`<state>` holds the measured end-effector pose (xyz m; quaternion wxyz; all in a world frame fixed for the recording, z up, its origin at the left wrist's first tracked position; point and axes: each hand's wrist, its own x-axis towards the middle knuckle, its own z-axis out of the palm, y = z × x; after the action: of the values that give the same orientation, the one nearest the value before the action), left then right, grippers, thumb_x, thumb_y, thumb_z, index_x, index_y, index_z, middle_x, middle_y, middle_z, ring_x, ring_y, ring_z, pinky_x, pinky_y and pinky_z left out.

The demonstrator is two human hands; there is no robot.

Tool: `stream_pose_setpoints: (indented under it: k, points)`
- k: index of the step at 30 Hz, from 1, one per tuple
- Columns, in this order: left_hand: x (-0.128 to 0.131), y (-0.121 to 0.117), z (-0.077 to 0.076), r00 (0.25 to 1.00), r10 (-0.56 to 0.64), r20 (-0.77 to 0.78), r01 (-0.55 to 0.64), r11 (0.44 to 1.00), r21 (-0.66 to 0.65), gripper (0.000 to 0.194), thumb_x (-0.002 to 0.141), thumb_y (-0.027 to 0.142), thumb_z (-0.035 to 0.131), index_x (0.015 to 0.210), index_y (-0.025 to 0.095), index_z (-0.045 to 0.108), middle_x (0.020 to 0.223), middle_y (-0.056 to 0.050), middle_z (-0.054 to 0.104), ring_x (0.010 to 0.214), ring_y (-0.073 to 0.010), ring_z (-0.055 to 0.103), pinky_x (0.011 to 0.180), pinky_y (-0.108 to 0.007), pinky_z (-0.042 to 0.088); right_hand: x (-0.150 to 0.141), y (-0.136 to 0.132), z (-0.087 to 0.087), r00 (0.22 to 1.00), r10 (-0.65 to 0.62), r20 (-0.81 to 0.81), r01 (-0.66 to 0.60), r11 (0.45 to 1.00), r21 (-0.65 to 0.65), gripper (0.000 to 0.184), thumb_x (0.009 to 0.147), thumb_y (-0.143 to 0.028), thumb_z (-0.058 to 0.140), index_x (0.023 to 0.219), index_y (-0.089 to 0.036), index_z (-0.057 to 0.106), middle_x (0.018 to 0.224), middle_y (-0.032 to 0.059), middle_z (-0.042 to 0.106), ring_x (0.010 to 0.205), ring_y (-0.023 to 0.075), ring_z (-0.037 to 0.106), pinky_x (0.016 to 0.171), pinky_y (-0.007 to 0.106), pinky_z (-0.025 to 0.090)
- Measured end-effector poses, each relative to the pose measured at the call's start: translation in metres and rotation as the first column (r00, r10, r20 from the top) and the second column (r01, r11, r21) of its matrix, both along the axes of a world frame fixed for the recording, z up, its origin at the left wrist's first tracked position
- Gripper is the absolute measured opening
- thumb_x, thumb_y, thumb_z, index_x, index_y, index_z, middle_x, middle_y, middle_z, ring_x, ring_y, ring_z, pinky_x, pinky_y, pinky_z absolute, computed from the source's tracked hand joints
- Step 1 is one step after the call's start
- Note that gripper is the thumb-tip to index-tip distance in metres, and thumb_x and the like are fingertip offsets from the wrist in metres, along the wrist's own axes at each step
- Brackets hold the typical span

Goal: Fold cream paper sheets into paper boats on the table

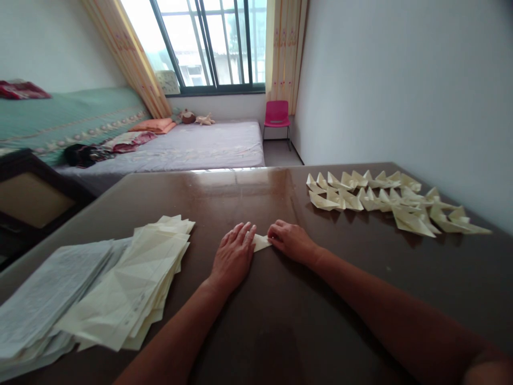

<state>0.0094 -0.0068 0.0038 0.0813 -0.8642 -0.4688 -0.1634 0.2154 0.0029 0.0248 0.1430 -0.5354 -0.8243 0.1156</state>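
A small piece of folded cream paper [262, 243] lies on the brown table between my two hands. My left hand [234, 248] rests flat over the paper's left part, its fingers stretched out, and covers some of it. At the paper's right end, my right hand [290, 239] has its fingers curled together and pinches the edge. How far the paper extends under the hands is hidden.
Several folded paper boats [372, 195] stand in rows at the table's back right. At left lie a stack of creased cream sheets [140, 272] and a pile of printed papers [56, 289]. Beyond the glossy table [248, 198] are a bed [216, 141] and a pink chair [277, 114].
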Motion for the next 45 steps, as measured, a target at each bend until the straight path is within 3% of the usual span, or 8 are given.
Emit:
stream_pose_setpoints:
  k: [9, 13, 18, 29, 36, 39, 42, 45]
  points:
    - [-0.002, 0.003, -0.001, 1.0, 0.005, -0.007, -0.005, 0.999, -0.049, 0.041, 0.093, 0.03, 0.042, 0.134, 0.025, 0.048, 0.123, -0.009, 0.058, 0.126, -0.0256, 0.044, 0.107, -0.046, 0.033, -0.002, -0.003, -0.003, 1.0, -0.017, -0.002, 0.017, 1.0, -0.003, 0.025, 0.089, -0.044, 0.052, 0.096, -0.023, 0.062, 0.093, 0.002, 0.061, 0.078, 0.0139, 0.059, 0.065, 0.024, 0.035]
    - [-0.002, 0.004, -0.001, 0.999, 0.049, 0.001, -0.049, 0.998, -0.038, 0.048, 0.091, 0.035, 0.046, 0.137, 0.02, 0.044, 0.136, -0.013, 0.048, 0.131, -0.0288, 0.038, 0.107, -0.047, 0.032, -0.002, -0.003, -0.003, 1.0, -0.024, -0.016, 0.024, 1.0, -0.019, 0.025, 0.088, -0.045, 0.053, 0.097, -0.024, 0.062, 0.094, 0.001, 0.061, 0.078, 0.0133, 0.059, 0.062, 0.024, 0.034]
    - [-0.005, 0.007, 0.001, 0.999, -0.028, 0.02, 0.029, 0.996, -0.085, 0.045, 0.091, 0.034, 0.046, 0.135, 0.023, 0.046, 0.126, -0.009, 0.054, 0.126, -0.0261, 0.042, 0.108, -0.047, 0.031, -0.002, -0.003, -0.002, 0.999, -0.018, -0.035, 0.017, 0.999, -0.04, 0.023, 0.088, -0.044, 0.054, 0.098, -0.025, 0.063, 0.095, 0.0004, 0.061, 0.08, 0.0126, 0.059, 0.063, 0.024, 0.034]
    - [-0.006, 0.006, 0.003, 0.953, -0.018, 0.302, 0.086, 0.974, -0.211, 0.052, 0.081, 0.034, 0.061, 0.131, 0.03, 0.048, 0.112, -0.005, 0.043, 0.098, -0.0184, 0.054, 0.087, -0.035, 0.051, 0.002, -0.002, -0.002, 0.991, -0.018, -0.129, 0.007, 0.997, -0.083, 0.022, 0.084, -0.043, 0.059, 0.095, -0.026, 0.066, 0.094, -0.0005, 0.063, 0.077, 0.0119, 0.058, 0.064, 0.023, 0.036]
    - [-0.005, 0.001, 0.001, 0.946, -0.102, 0.308, 0.158, 0.974, -0.164, 0.048, 0.085, 0.03, 0.056, 0.132, 0.031, 0.046, 0.114, -0.004, 0.043, 0.095, -0.0145, 0.056, 0.084, -0.029, 0.053, 0.006, 0.002, -0.002, 0.97, -0.005, -0.244, -0.036, 0.986, -0.164, 0.017, 0.082, -0.037, 0.061, 0.088, -0.024, 0.069, 0.082, -0.0022, 0.068, 0.073, 0.0116, 0.059, 0.064, 0.021, 0.038]
    - [-0.006, 0.002, 0.003, 0.957, -0.109, 0.268, 0.131, 0.989, -0.067, 0.048, 0.085, 0.032, 0.058, 0.132, 0.028, 0.048, 0.122, -0.008, 0.044, 0.108, -0.02, 0.052, 0.093, -0.036, 0.048, 0.006, 0.003, 0.001, 0.968, -0.001, -0.251, -0.056, 0.974, -0.219, 0.018, 0.084, -0.034, 0.058, 0.088, -0.023, 0.071, 0.081, -0.0008, 0.071, 0.075, 0.013, 0.062, 0.067, 0.022, 0.04]
    - [-0.005, 0.0, 0.01, 0.973, -0.1, 0.206, 0.084, 0.993, 0.084, 0.037, 0.088, 0.03, 0.055, 0.125, 0.026, 0.055, 0.127, -0.009, 0.049, 0.124, -0.0274, 0.041, 0.104, -0.046, 0.037, 0.005, 0.004, 0.004, 0.976, -0.052, -0.21, 0.004, 0.975, -0.221, 0.017, 0.084, -0.03, 0.057, 0.088, -0.022, 0.071, 0.085, 0.0017, 0.072, 0.078, 0.0146, 0.063, 0.069, 0.023, 0.04]
    - [0.001, -0.007, 0.016, 0.979, -0.163, 0.125, 0.156, 0.986, 0.063, 0.03, 0.093, 0.023, 0.045, 0.119, 0.024, 0.06, 0.12, -0.008, 0.058, 0.117, -0.0245, 0.047, 0.098, -0.042, 0.042, 0.005, 0.005, 0.003, 0.979, -0.103, -0.175, 0.066, 0.976, -0.206, 0.017, 0.085, -0.027, 0.053, 0.089, -0.021, 0.068, 0.086, 0.0026, 0.071, 0.08, 0.0153, 0.063, 0.07, 0.023, 0.04]
